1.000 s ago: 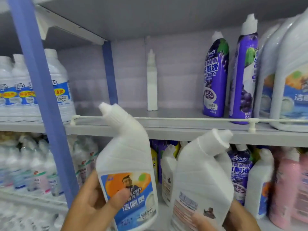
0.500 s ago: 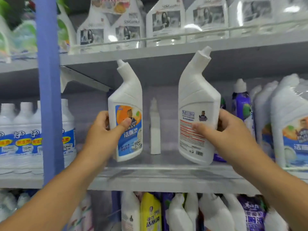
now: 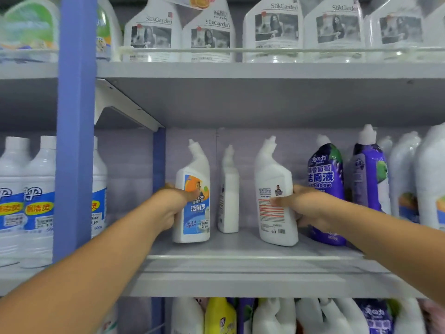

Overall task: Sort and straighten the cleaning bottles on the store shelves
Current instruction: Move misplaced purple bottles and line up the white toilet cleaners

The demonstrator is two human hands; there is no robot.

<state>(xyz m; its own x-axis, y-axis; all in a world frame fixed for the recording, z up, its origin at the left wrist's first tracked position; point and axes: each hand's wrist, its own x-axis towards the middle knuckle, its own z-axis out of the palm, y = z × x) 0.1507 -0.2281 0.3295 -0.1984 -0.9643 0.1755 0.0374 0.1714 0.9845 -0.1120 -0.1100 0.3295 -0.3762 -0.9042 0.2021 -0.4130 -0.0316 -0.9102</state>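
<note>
Bottles were the job: two white bent-neck ones stood on the middle shelf (image 3: 240, 249), one in each hand. The left hand (image 3: 172, 208) gripped the left bottle (image 3: 193, 203), its blue and orange label facing near; the right hand (image 3: 305, 204) gripped the right bottle (image 3: 275, 201), back label showing, leaning slightly. A thin white bottle (image 3: 228, 194) stood between them, further back. Doing this well probably meant turning the right bottle's front outward, setting it upright, and lining both up beside the purple bottle (image 3: 325, 189) before letting go
</note>
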